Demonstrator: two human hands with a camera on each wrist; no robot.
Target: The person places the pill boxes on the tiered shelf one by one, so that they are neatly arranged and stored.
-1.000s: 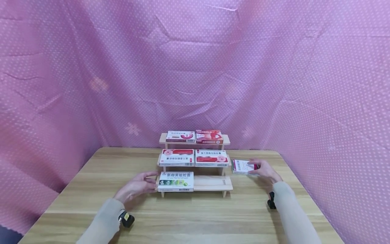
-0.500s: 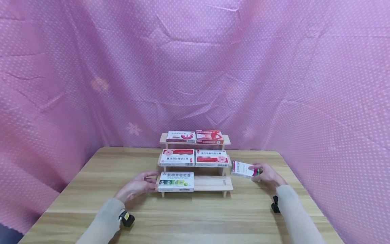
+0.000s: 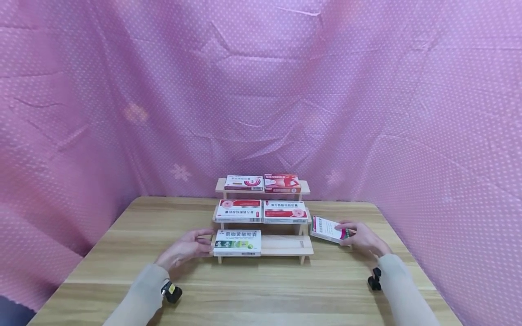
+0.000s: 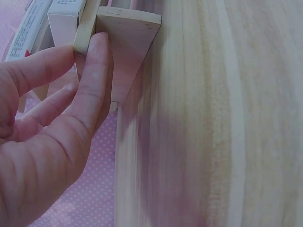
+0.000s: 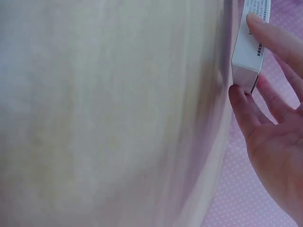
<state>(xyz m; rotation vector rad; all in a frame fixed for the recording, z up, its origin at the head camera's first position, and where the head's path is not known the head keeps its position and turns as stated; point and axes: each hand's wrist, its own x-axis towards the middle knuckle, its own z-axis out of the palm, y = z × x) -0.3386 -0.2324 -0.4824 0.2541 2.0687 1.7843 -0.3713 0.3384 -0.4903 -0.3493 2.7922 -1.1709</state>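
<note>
My left hand (image 3: 188, 248) pinches the left end of the lowest tier of a three-tier wooden display stand (image 3: 285, 244). In the left wrist view, the thumb and fingers (image 4: 97, 56) lie on either side of the board's edge (image 4: 86, 35). My right hand (image 3: 364, 237) grips the right end of a white medicine box (image 3: 326, 228) with magenta and green trim, slanted close beside the stand. From the right wrist, the thumb (image 5: 265, 30) lies on one face of this box (image 5: 248, 52) and fingertips are at its end.
A white medicine box with a green band (image 3: 236, 243) fills the lowest tier's left half. Two red-and-white boxes (image 3: 238, 211) lie on the middle tier; a white box (image 3: 244, 182) and a red box (image 3: 281, 182) on top. Pink dotted cloth (image 3: 261, 90) hangs behind the wooden table (image 3: 244, 294).
My right hand has shifted slightly right and toward me, and the medicine box in it has turned to a slant, showing more of its face. The left hand stays at the stand.
</note>
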